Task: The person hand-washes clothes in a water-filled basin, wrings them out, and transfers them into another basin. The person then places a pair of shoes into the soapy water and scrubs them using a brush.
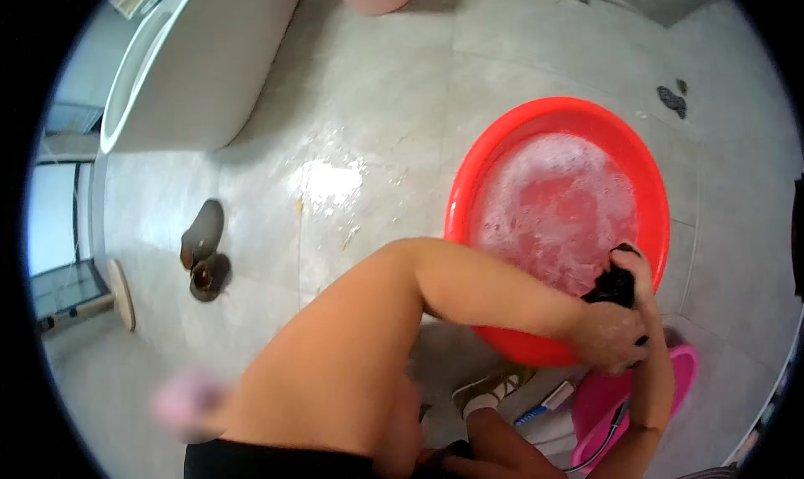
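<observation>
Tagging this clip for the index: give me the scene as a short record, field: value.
left hand: gripping black cloth
right hand: gripping same cloth
cloth position: at edge of red basin
red basin contents: foamy water
beside it: pink basin, hose across it
floor: gray tile, wet patch; brush, dark shoes
background: white bathtub

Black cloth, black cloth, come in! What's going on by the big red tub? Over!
Left grip and right grip closed on black cloth, at edge of red tub. Sudsy water inside. Pink basin close beside tub.
</observation>
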Motion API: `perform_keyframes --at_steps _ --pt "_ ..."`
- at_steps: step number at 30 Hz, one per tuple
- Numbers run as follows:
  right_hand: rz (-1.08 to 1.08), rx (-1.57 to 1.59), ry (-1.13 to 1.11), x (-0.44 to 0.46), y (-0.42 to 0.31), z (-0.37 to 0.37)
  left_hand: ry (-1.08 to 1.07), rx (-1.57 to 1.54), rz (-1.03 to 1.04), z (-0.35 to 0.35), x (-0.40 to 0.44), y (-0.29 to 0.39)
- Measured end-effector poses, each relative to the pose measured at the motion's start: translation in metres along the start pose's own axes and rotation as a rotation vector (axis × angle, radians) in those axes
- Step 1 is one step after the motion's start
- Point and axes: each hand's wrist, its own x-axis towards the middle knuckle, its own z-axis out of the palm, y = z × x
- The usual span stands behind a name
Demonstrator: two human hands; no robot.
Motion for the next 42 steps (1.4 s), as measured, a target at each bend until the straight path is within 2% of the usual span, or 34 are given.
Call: perform_keyframes --at_steps 3,6,9,12,15,16,18,20,21,23,24,26,27,28,29,31,34,37,38,39,41,42 --pt "-0.004 -0.148 0.020 -0.002 -0.002 0.005 -0.190 -0.018 -0.067 0.019 -0.006 0.009" --pt "-0.205 -0.453 -0.040 0.012 0.013 0.000 -0.446 0.144 0.125 0.018 -0.010 0.013" --pt "-0.130 -0.295 0.033 0.012 0.009 0.011 -0.458 0.171 0.170 -0.002 -0.014 0.002" --pt "-0.171 -0.069 0.053 0.007 0.014 0.001 -0.281 -0.013 0.262 0.001 -0.033 -0.014" --pt "-0.122 0.433 -0.174 -0.008 0.006 -0.003 -0.154 -0.062 0.302 -0.020 -0.033 -0.028" --pt "-0.098 0.484 -0.274 -0.007 0.009 -0.017 -0.112 -0.059 0.311 -0.027 -0.034 -0.034" --pt "-0.166 0.403 -0.256 -0.023 0.010 -0.034 -0.034 0.008 0.339 -0.042 -0.039 -0.050" --pt "-0.214 0.323 -0.228 -0.036 0.011 -0.041 -0.160 -0.042 -0.002 -0.064 -0.053 -0.053" --pt "-0.272 0.298 -0.115 -0.040 0.018 -0.046 -0.224 -0.064 -0.176 -0.071 -0.058 -0.052" --pt "-0.378 0.252 0.098 -0.040 0.038 -0.050 -0.175 -0.111 -0.471 -0.052 -0.074 -0.053" --pt "-0.465 0.126 0.201 -0.039 0.039 -0.048 -0.147 -0.131 -0.620 -0.050 -0.074 -0.051" --pt "-0.635 -0.133 0.404 -0.042 0.035 -0.042 -0.043 -0.356 -0.838 -0.045 -0.070 -0.044" --pt "-0.816 -0.402 0.417 -0.046 0.028 -0.033 0.017 -0.465 -0.948 -0.046 -0.065 -0.041" --pt "-0.995 -0.671 0.418 -0.053 0.018 -0.020 0.194 -0.552 -0.982 -0.044 -0.059 -0.043" --pt "-1.174 -0.939 0.409 -0.058 0.010 -0.007 0.221 -1.023 -1.327 -0.071 -0.037 -0.043" --pt "-1.304 -1.138 0.323 -0.063 0.011 0.010 0.590 -0.893 -1.527 -0.047 -0.036 -0.061" --pt "-1.405 -1.337 0.192 -0.063 0.016 0.017 0.756 -1.367 -1.589 -0.052 -0.037 -0.064" --pt "-1.463 -1.336 0.177 -0.064 0.010 0.024 0.558 -2.065 -1.599 -0.069 -0.041 -0.045" --pt "-1.458 -1.216 0.247 -0.066 0.011 0.029 0.748 -2.186 -1.471 -0.058 -0.037 -0.044" --pt "-1.449 -1.098 0.316 -0.068 0.012 0.034 0.837 -2.042 -1.366 -0.058 -0.030 -0.043" --pt "-1.388 -0.410 0.450 -0.058 0.019 0.033 0.989 -1.757 -1.150 -0.065 -0.010 -0.041" --pt "-1.234 -0.124 0.413 -0.062 0.016 0.027 0.974 -1.657 -1.122 -0.063 -0.003 -0.043"
